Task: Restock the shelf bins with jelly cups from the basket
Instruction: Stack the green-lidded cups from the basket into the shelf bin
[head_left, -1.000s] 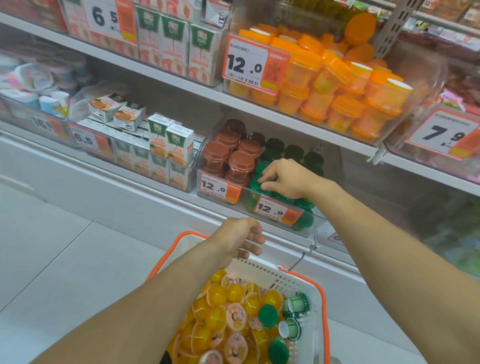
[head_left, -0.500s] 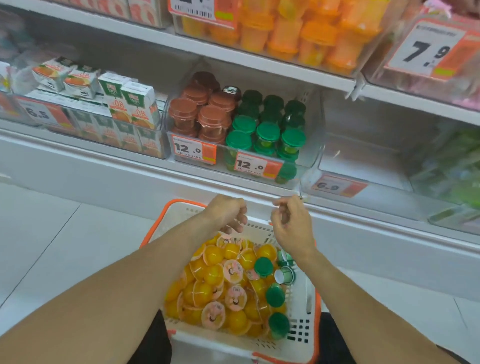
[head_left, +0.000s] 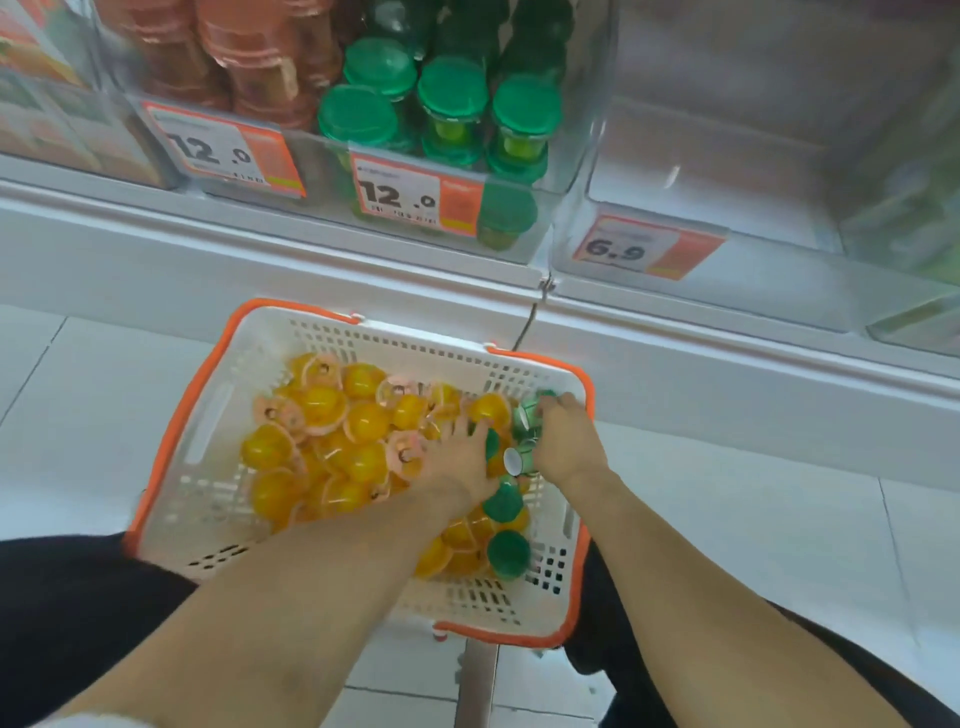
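Below, basket (head_left: 171, 457) on pale tiled floor (head_left: 72, 395), beside shelf base (head_left: 260, 260).

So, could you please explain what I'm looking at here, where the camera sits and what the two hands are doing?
The camera is worn on a person's head and looks down at their bare arms. On the floor below a shop shelf stands a white basket with an orange rim, full of yellow jelly cups and a few green-lidded ones. The left hand reaches in with fingers spread over the cups. The right hand grips a green cup. Above, a clear bin holds more green cups.
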